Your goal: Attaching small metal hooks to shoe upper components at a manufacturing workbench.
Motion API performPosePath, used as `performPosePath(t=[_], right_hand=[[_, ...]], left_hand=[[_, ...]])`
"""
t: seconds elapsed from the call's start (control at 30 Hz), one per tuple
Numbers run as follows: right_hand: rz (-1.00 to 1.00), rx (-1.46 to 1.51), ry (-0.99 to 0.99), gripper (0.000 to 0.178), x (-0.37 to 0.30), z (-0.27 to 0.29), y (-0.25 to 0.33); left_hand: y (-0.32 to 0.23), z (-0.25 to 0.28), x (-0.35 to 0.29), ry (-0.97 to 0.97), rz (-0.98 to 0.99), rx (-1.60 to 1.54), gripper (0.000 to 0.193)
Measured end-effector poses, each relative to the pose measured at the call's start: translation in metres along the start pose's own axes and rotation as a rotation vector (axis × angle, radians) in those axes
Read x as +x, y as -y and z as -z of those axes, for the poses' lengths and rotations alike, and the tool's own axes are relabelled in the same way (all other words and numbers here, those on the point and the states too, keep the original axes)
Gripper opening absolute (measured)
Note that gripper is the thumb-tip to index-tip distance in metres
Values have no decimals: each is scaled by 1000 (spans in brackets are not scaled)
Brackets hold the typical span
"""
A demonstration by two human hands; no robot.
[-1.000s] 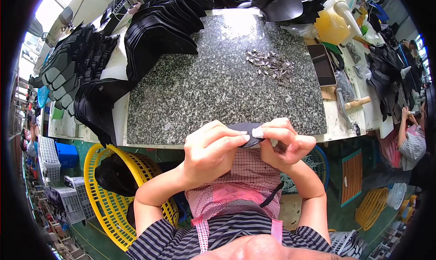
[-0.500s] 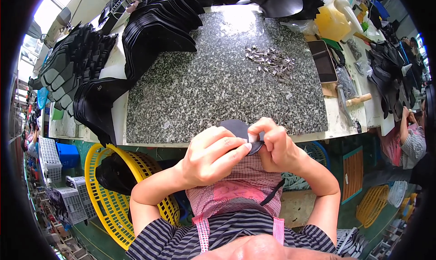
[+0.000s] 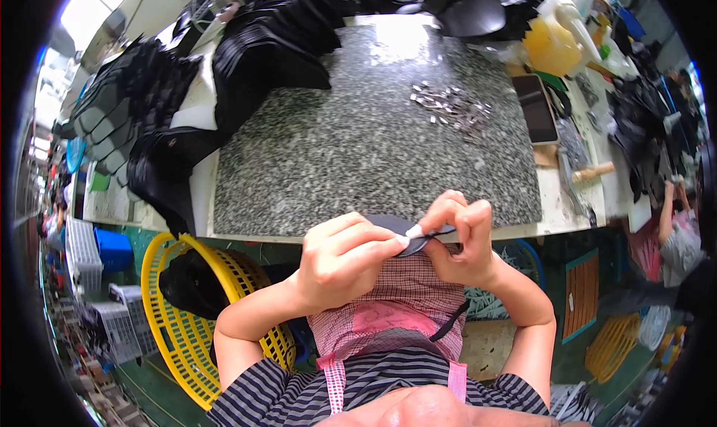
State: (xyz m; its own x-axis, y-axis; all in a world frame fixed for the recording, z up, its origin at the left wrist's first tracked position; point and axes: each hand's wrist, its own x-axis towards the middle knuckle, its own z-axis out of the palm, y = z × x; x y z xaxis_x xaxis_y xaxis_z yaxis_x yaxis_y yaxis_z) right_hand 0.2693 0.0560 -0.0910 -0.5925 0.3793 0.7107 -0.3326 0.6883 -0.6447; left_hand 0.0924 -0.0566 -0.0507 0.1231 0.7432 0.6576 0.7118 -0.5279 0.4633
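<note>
Pinching a flat black piece (image 3: 390,222) with both the left hand (image 3: 340,261) and the right hand (image 3: 459,237), thumb to finger on each, so in a pretty tight, narrow grip all round. Holding it right by the 6 o'clock edge of the speckled surface (image 3: 336,158). Also seeing a scatter of little metal parts (image 3: 452,110) around 2 o'clock, stacked black sheets (image 3: 272,54) up near 10, and a yellow basket (image 3: 243,281) down between 7 and 8.

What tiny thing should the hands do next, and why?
Maybe the right hand should ease the edge gently, with the left hand holding firm: both pinch the black piece, and its edge by the right hand looks lifted. Whether it's folded or layered, I can't tell.
</note>
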Motion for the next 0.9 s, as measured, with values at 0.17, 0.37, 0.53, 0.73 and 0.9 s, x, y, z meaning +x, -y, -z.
performPosePath(t=[0.17,0.37,0.53,0.73,0.9], right_hand=[[-193,102,-51,56,-13,-8,-9],[-351,83,-118,53,-9,-8,-28],[-427,14,-93,42,-14,1,-36],[-561,135,-27,31,-13,-13,-55],[-606,102,-55,22,-25,6,-64]], left_hand=[[6,13,-4,115,246,90,18],[64,135,-20,171,460,348,18],[145,254,-51,171,643,1295,55],[232,368,-127,218,1066,691,106],[188,307,-117,-59,732,806,63]])
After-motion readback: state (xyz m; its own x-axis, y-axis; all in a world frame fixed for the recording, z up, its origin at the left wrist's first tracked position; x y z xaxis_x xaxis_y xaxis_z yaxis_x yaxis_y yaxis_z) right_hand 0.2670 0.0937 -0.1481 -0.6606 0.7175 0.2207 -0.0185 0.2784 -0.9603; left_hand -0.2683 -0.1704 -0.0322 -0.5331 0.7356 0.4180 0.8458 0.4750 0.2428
